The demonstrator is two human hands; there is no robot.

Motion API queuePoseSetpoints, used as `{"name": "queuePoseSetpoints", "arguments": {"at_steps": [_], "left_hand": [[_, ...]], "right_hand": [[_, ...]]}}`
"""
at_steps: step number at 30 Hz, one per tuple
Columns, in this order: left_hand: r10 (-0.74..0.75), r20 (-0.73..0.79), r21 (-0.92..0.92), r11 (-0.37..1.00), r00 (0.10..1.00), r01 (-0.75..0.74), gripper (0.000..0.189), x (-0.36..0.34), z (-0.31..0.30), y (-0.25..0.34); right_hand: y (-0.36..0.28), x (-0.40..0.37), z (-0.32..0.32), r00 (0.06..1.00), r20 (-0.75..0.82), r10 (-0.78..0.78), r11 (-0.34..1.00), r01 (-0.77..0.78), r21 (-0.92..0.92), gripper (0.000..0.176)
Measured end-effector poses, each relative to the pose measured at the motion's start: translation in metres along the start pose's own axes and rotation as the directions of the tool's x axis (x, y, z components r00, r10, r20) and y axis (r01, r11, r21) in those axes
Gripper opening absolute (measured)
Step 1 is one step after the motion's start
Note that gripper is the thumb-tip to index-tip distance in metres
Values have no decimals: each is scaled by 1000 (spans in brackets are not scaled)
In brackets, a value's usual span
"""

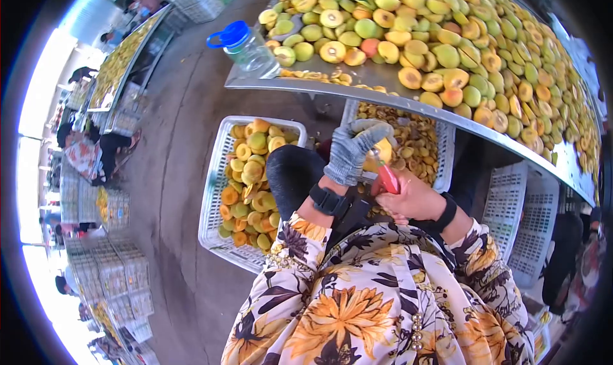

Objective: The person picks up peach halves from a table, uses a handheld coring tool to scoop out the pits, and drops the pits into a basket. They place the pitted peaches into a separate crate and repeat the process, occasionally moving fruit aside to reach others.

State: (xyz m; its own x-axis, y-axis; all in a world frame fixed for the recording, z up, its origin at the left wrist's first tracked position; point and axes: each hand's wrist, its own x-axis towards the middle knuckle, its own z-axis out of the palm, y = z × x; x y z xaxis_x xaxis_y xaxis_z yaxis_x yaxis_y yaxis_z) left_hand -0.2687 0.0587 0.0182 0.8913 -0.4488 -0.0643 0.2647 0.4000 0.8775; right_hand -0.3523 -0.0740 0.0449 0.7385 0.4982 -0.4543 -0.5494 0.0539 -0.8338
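My left hand (354,151), in a grey knitted glove, is closed around a piece of yellow peach (382,150). My right hand (414,196) is bare and grips the red handle of a small knife (388,178). The knife's working end meets the peach, and its blade is mostly out of sight. Both hands are close together above a white crate (445,157) of peach pits and scraps (415,138). Beside my left knee stands another white crate (214,196), filled with pitted peach halves (252,167).
A metal table (306,87) ahead bears a large heap of halved peaches (447,52). On its left corner is a clear bottle with a blue lid (246,46). White crates (523,218) stand at right. Stacked crates (115,282) and seated people (96,151) are farther left.
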Motion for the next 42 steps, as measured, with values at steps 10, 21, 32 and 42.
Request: {"name": "queuePoseSetpoints", "arguments": {"at_steps": [10, 21, 32, 42], "left_hand": [[-236, 250, -216, 932, 939, 292, 25, 10, -8, -9], [-399, 5, -426, 828, 917, 363, 28, 23, 16, -25], [-409, -348, -471, 854, 844, 220, 33, 44, -24, -33], [74, -571, 774, 383, 818, 505, 38, -73, -198, 70]], "right_hand": [[23, 4, -13, 994, 104, 35, 993, -47, 112, 14], [27, 5, -32, 967, 247, 59, 842, -181, 508, 17], [22, 4, -76, 956, 13, -292, 727, 213, 653, 19], [96, 24, -124, 829, -541, -143, 729, -281, -624, 23]]}}
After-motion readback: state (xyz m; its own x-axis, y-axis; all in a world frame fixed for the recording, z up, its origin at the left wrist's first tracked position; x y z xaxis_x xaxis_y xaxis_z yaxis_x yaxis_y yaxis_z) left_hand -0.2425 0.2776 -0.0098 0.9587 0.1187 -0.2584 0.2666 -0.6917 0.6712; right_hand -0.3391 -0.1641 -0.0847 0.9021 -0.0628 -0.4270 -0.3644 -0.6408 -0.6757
